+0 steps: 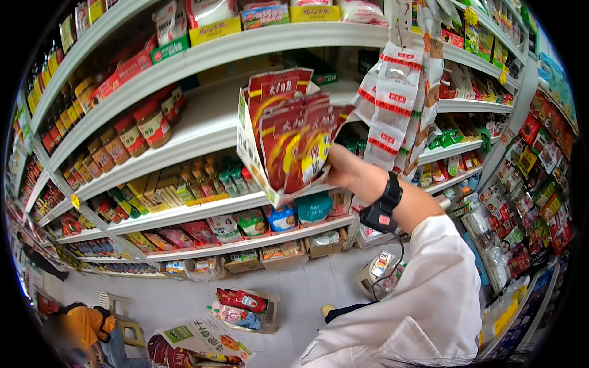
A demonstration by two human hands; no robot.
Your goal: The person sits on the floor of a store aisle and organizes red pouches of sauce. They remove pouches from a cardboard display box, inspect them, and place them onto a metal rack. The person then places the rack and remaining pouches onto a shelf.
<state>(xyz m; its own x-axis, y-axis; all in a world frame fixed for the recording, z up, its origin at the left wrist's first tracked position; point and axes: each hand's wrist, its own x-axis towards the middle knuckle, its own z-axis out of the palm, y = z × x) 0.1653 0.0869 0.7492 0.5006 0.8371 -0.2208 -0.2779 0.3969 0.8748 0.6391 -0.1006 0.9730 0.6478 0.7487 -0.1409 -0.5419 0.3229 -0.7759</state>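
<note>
My right hand (pixel 341 166) grips the right side of an open display carton (pixel 251 147) filled with red and yellow plastic packets (pixel 294 138). The carton is tilted in front of a shelf (pixel 207 110), and its right side is partly hidden by the packets and my hand. My fingertips are out of sight behind it. A black strapped device with a cable sits on my right wrist. My left hand is out of view. At the bottom, another printed carton (pixel 207 336) holds similar dark red packets (pixel 179 356).
Jars (pixel 154 124) stand on the shelf to the left, with bottles and bagged goods below. White seasoning packets (pixel 395 96) hang in strips at the shelf post. Stools (pixel 271 317) on the floor bear goods. A person in orange (pixel 92 326) is at lower left.
</note>
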